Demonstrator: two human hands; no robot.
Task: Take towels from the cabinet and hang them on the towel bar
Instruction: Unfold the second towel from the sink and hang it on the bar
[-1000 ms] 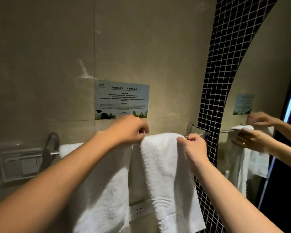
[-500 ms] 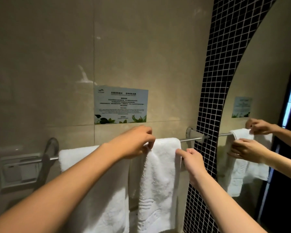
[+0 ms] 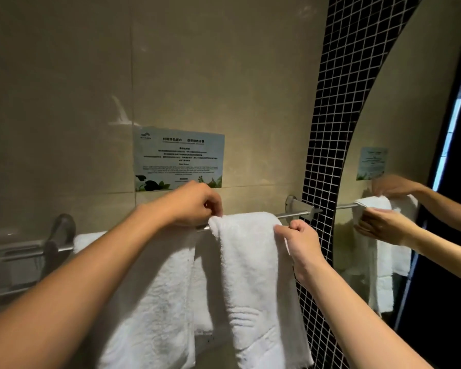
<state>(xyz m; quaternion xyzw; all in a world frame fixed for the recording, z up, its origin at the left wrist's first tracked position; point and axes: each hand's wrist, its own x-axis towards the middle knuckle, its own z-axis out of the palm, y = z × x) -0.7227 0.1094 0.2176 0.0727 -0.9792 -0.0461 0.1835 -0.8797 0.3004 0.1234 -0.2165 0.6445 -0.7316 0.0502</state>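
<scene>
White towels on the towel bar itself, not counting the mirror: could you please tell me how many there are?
2: one towel hangs at the left under the left forearm; the other towel hangs right of it, pinched by both hands.

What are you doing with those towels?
A person is hanging white towels on the towel bar. The left hand pinches the top left edge of the right towel, the right hand pinches its right edge. Another towel already hangs to its left.
</scene>
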